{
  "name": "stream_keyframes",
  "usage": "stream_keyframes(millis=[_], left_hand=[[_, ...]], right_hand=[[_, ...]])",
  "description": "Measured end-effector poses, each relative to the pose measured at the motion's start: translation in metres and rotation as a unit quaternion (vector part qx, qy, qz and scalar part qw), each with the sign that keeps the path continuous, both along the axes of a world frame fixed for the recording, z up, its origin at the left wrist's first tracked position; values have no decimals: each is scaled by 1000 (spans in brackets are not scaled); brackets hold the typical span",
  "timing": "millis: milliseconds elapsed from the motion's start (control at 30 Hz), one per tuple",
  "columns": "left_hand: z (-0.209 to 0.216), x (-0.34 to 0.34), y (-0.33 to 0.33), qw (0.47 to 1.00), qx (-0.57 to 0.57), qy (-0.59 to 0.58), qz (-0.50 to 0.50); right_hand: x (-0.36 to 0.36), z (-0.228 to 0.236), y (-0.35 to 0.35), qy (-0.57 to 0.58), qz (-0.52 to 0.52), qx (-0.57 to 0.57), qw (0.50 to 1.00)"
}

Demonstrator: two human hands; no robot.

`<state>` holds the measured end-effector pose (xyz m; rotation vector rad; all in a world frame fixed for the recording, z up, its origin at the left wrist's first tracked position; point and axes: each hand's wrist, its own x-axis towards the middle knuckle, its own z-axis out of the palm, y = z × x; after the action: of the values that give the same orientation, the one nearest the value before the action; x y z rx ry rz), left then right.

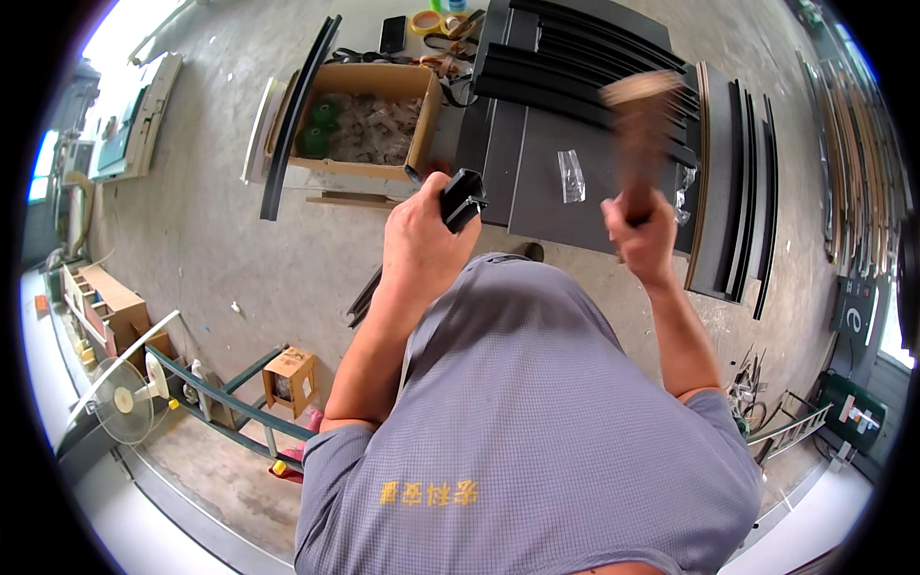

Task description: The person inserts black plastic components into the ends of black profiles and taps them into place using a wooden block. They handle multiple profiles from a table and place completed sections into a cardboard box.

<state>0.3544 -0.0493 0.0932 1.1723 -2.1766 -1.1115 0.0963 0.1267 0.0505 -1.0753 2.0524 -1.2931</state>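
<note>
My left hand [426,235] is wrapped round a black metal profile [464,199], whose hollow end points up beside my thumb. A dark length at the far side of my left forearm may be part of the same profile; my arm hides the join. My right hand [644,238] grips a wooden mallet [644,134] by its handle. The mallet is smeared by motion and stands raised above the dark worktop, apart from the profile. A clear plastic bag [571,176] lies on the worktop [537,206] between the two hands.
A cardboard box [383,171] of small bagged parts stands at the far left, with a long black strip [297,125] along it. Several black profiles [575,57] lie across the worktop, more at its right. A phone [393,34] and tape rolls [426,22] are beyond the box.
</note>
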Motion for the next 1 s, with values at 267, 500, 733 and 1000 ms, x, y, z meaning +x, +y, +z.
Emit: stream_keyframes(millis=[267, 500, 733, 1000], left_hand=[[6, -9, 1, 999, 11, -48, -20], [1, -9, 0, 997, -6, -70, -27], [6, -16, -3, 993, -2, -109, -44], [10, -21, 2, 983, -26, -167, -66]], right_hand=[[12, 3, -11, 13, 19, -45, 999], [6, 17, -4, 121, 90, 30, 988], [1, 5, -4, 152, 109, -28, 982], [12, 5, -12, 27, 122, 66, 990]])
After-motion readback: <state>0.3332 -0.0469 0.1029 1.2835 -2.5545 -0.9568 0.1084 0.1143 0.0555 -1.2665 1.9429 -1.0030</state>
